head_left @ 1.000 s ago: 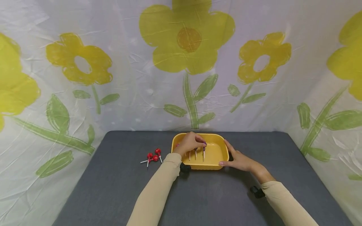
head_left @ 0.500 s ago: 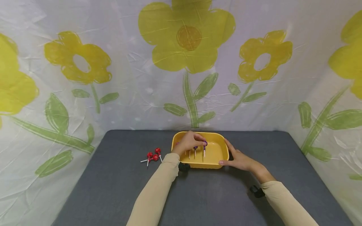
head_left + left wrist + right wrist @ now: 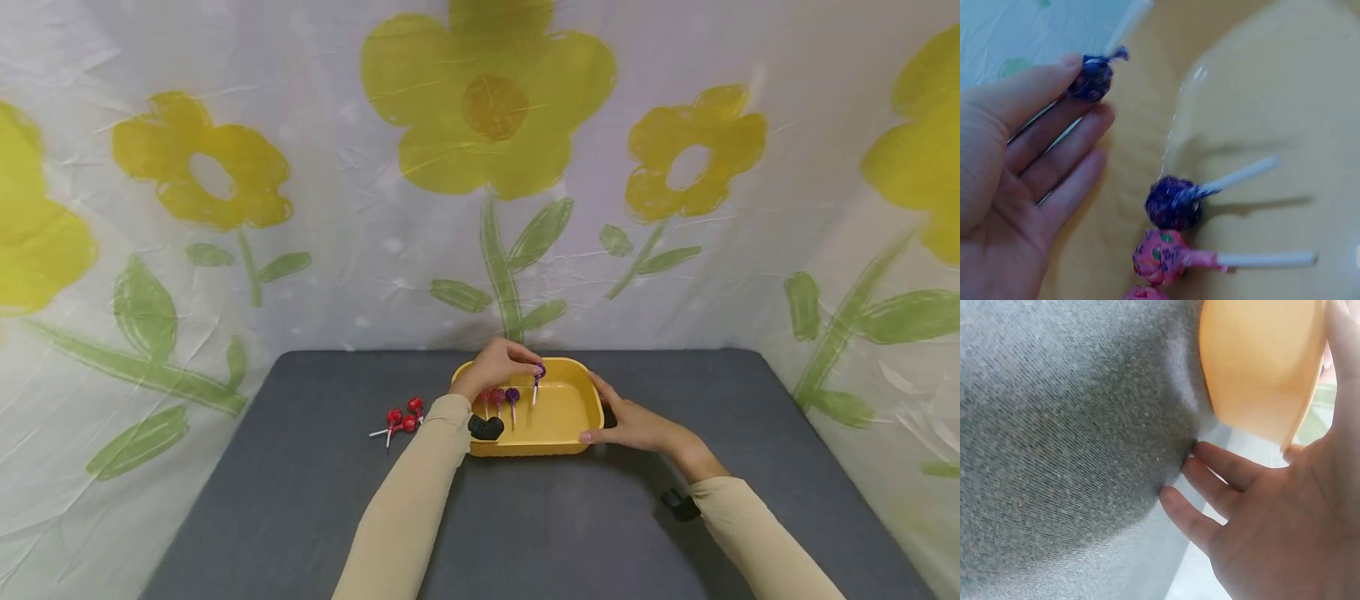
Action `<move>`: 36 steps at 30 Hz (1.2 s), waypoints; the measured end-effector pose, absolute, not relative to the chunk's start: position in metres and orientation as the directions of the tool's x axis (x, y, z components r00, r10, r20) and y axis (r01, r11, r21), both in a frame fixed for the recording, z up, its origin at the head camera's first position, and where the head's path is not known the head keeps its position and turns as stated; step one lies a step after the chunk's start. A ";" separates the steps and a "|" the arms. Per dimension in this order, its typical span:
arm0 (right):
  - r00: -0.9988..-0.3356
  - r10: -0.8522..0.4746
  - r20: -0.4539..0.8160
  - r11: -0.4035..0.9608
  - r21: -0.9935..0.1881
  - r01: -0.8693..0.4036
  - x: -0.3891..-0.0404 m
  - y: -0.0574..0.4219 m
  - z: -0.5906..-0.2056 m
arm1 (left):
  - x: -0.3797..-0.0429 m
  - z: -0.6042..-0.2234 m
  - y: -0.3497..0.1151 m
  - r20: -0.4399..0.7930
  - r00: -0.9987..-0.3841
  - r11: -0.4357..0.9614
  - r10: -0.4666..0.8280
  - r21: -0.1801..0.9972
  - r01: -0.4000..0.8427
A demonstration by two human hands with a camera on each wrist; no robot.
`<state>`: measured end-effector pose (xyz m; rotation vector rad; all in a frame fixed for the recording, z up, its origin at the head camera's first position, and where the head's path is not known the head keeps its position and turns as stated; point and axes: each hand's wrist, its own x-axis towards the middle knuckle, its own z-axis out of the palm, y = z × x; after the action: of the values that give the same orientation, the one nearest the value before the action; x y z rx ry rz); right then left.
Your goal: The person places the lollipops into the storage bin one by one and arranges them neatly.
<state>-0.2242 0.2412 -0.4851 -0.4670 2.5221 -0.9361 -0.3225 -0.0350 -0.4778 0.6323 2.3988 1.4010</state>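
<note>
Between thumb and fingertips, my left hand pinches a purple-wrapped lollipop, held above the back part of a yellow tray in the head view. Its white stick points down toward the tray. A second purple lollipop lies in the tray beside a pink one, with another pink head partly cut off at the left wrist view's bottom edge. My right hand holds the tray's right end, thumb on the near rim and index finger along the side. Its other fingers reach the grey surface in the right wrist view.
Several red lollipops lie in a small cluster on the dark grey table, left of the tray; my left sleeve passes close by them. A flower-printed curtain hangs behind the table.
My left hand has risen a little off the tray with the purple lollipop in it. More lollipop heads now show beneath it. My right hand stays at the tray's right end.
</note>
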 end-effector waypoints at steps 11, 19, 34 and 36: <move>-0.853 -0.446 -0.273 0.734 -0.656 -0.174 -0.224 0.239 -0.485 | -0.322 -0.495 -0.051 -0.077 -0.800 0.337 0.595 0.927 0.162; -0.853 -0.443 -0.276 0.734 -0.658 -0.168 -0.224 0.238 -0.485 | -0.320 -0.502 -0.056 -0.088 -0.845 0.325 0.527 0.940 0.105; -0.859 -0.431 -0.277 0.738 -0.656 -0.159 -0.226 0.243 -0.485 | -0.320 -0.504 -0.051 -0.040 -0.864 0.322 0.502 0.936 0.144; -0.859 -0.432 -0.274 0.735 -0.659 -0.160 -0.225 0.243 -0.484 | -0.320 -0.504 -0.049 -0.031 -0.866 0.323 0.499 0.934 0.153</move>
<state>-0.2253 0.2434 -0.4843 -0.4533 2.5245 -0.9044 -0.3200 -0.0491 -0.5036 0.5843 2.2804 1.5565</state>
